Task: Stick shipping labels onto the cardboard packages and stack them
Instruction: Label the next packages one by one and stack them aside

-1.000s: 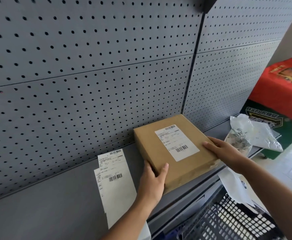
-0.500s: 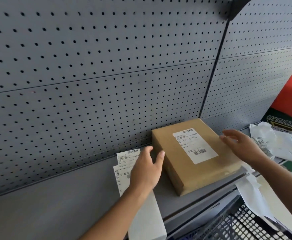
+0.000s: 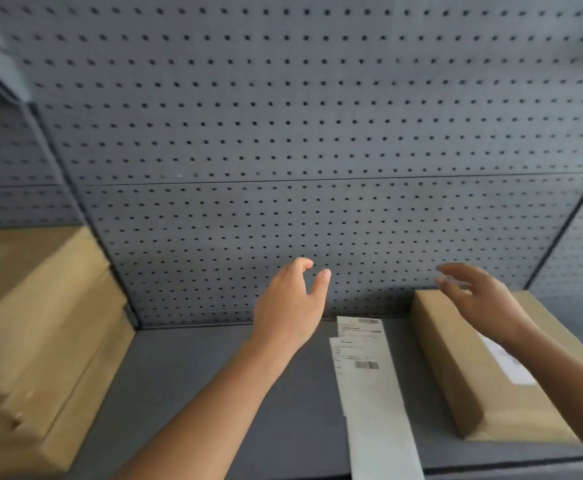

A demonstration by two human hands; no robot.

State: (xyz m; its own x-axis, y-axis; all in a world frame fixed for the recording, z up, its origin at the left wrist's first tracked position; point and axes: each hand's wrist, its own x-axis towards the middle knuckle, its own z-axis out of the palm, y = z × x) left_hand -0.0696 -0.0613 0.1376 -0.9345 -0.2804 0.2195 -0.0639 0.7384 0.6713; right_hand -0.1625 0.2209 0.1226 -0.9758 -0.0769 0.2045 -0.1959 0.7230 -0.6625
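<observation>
- Firstly, the grey perforated back wall [image 3: 317, 116] fills most of the view, and the flat grey shelf [image 3: 213, 393] under it carries all the things.
- On the left of the shelf stands a pile of flat brown cardboard packages [image 3: 40, 341]. It is blurred, so I cannot tell if they carry labels.
- On the right lies one flat brown cardboard package [image 3: 456, 368] with a white shipping label [image 3: 511, 365] on its top. It looks stiff and, I think, rather light. The smooth card may slip, so it is best taken by two opposite side edges.
- Just beside this package lies a long white strip of paper shipping labels [image 3: 369, 382], thin and limp. I would lift it by a corner.
- The left grip [image 3: 288, 306], a bare hand, is released and hovers over the shelf, near the strip's far end.
- The right grip [image 3: 480, 303] is released too, with fingers spread above the labelled package's far end. Whether it touches is not clear.
</observation>
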